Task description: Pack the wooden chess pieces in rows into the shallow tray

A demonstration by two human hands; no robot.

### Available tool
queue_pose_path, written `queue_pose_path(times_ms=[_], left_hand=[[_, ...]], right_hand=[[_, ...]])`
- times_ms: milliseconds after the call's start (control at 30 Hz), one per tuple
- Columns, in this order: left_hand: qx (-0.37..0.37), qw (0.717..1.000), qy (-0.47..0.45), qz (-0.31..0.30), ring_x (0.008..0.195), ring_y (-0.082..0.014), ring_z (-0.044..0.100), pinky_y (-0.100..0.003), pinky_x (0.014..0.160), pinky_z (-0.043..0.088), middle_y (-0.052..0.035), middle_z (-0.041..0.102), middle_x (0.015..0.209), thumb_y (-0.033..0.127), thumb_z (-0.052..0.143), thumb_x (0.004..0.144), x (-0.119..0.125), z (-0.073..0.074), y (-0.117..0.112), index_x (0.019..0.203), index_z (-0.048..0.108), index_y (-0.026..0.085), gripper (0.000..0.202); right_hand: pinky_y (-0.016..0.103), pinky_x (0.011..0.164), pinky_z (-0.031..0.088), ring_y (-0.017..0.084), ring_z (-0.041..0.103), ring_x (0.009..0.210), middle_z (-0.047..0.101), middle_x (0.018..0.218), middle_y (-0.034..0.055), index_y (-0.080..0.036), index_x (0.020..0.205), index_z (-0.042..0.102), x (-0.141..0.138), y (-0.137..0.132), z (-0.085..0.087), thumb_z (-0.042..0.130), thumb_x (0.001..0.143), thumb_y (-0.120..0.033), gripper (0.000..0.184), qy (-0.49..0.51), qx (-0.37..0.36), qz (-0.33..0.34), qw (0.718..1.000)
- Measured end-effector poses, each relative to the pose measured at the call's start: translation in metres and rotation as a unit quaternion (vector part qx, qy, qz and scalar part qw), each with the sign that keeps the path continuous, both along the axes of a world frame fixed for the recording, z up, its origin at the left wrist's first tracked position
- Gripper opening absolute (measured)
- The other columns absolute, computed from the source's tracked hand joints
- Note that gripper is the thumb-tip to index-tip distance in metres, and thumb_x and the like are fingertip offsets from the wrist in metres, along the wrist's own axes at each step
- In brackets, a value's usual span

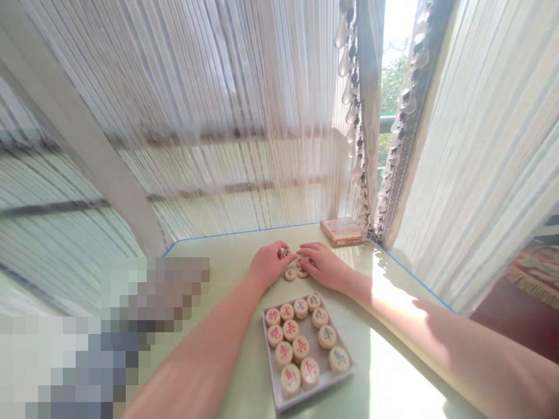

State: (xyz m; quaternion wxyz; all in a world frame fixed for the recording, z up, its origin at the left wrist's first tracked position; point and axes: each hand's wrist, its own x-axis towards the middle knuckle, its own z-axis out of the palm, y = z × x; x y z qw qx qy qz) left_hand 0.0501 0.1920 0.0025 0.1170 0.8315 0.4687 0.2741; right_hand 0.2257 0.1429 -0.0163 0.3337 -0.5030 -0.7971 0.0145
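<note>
My left hand (271, 263) rests on the pale green table, thumb and forefinger apart and curved around the left side of a small cluster of round xiangqi pieces. From the other side my right hand (322, 265) reaches over the same cluster, fingers spread and touching or just above the pieces. One loose piece (290, 274) lies in front between the hands, beside another piece (301, 272) near my right fingertips. More pieces are partly hidden by my fingers. Nearer to me, a shallow open box (318, 331) holds red-marked pieces (301, 347) on its left and dark-marked pieces (326, 336) on its right.
A flat printed box (343, 230) lies at the table's far right corner. String curtains (244, 116) hang behind the table, with beaded strands (358, 145) at the corner. Sunlight falls across the right side of the table (393, 366). A blurred-out area covers the lower left.
</note>
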Motion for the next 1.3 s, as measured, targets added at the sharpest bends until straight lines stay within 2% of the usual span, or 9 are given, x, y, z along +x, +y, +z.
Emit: queue_pose_path(times_ms=[100,233,433,567,733,900,1067,1167,1300], left_hand=[[-0.013,0.999,-0.033,-0.007,0.062,-0.015,0.057,-0.025,0.059,0.04,0.0004,0.063,0.064,0.047,0.062,0.067,0.002,-0.001,-0.003,0.087,0.065,0.02,0.033],[-0.054,0.995,-0.078,-0.038,0.061,-0.0136,0.057,-0.024,0.06,0.041,0.001,0.063,0.064,0.042,0.065,0.065,0.005,-0.002,-0.002,0.087,0.066,0.019,0.032],[-0.218,0.952,-0.168,-0.135,0.063,-0.0129,0.056,-0.024,0.059,0.042,-0.002,0.066,0.071,0.041,0.065,0.066,0.001,0.004,-0.003,0.095,0.067,0.015,0.039],[-0.288,0.932,-0.179,-0.126,0.053,-0.0084,0.049,-0.02,0.047,0.034,-0.0033,0.065,0.07,0.038,0.062,0.069,-0.003,0.01,-0.003,0.095,0.065,0.013,0.037],[-0.328,0.915,-0.187,-0.144,0.045,-0.0043,0.038,-0.019,0.043,0.025,-0.0001,0.061,0.065,0.042,0.064,0.066,-0.008,0.014,0.0,0.089,0.062,0.014,0.036],[-0.344,0.904,-0.191,-0.165,0.047,-0.0049,0.037,-0.02,0.044,0.024,-0.0013,0.061,0.069,0.043,0.064,0.066,-0.012,0.016,0.0,0.084,0.063,0.014,0.035],[-0.334,0.911,-0.177,-0.164,0.046,-0.0049,0.035,-0.021,0.044,0.023,-0.0013,0.063,0.067,0.044,0.063,0.066,-0.013,0.018,-0.003,0.084,0.065,0.013,0.035],[-0.316,0.918,-0.169,-0.172,0.048,-0.0058,0.036,-0.021,0.047,0.026,-0.0022,0.064,0.066,0.041,0.063,0.066,-0.013,0.03,-0.011,0.08,0.067,0.013,0.032],[-0.251,0.938,-0.172,-0.168,0.05,-0.0064,0.037,-0.022,0.05,0.029,-0.0019,0.064,0.065,0.038,0.062,0.067,-0.013,0.056,-0.03,0.077,0.067,0.014,0.026]], right_hand=[[0.037,0.093,0.041,0.02,0.051,0.106,0.059,0.111,0.0096,-0.018,0.115,0.057,0.0,-0.003,0.002,0.05,0.083,-0.025,0.033,0.025,0.014,0.017,0.999],[0.033,0.082,0.046,0.017,0.058,0.09,0.064,0.098,0.0051,-0.022,0.108,0.059,0.001,-0.003,0.002,0.052,0.082,-0.026,0.027,0.056,-0.01,0.029,0.998],[0.031,0.081,0.046,0.018,0.059,0.09,0.065,0.099,0.0047,-0.022,0.107,0.061,0.001,-0.006,0.006,0.057,0.079,-0.026,0.028,0.057,-0.014,0.021,0.998],[0.03,0.077,0.046,0.016,0.061,0.084,0.067,0.095,0.004,-0.023,0.102,0.063,0.0,-0.007,0.006,0.056,0.08,-0.031,0.024,0.073,-0.011,0.019,0.997],[0.028,0.073,0.046,0.015,0.059,0.079,0.065,0.088,0.0039,-0.021,0.097,0.063,0.0,-0.006,0.005,0.057,0.079,-0.03,0.021,0.088,0.013,0.028,0.996],[0.025,0.07,0.045,0.012,0.057,0.074,0.062,0.085,0.0028,-0.019,0.096,0.062,-0.002,-0.008,0.006,0.056,0.079,-0.024,0.018,0.101,0.019,0.037,0.994],[0.025,0.067,0.044,0.012,0.055,0.07,0.061,0.084,0.0027,-0.018,0.094,0.061,-0.006,-0.014,0.01,0.059,0.076,-0.024,0.019,0.085,0.031,0.042,0.995],[0.024,0.064,0.043,0.011,0.054,0.068,0.06,0.082,0.002,-0.018,0.09,0.061,-0.008,-0.019,0.019,0.059,0.074,-0.025,0.017,0.083,0.05,0.035,0.995],[0.023,0.06,0.043,0.01,0.053,0.064,0.06,0.082,0.0022,-0.017,0.089,0.061,-0.007,-0.031,0.039,0.059,0.072,-0.023,0.017,0.106,0.085,0.053,0.989]])
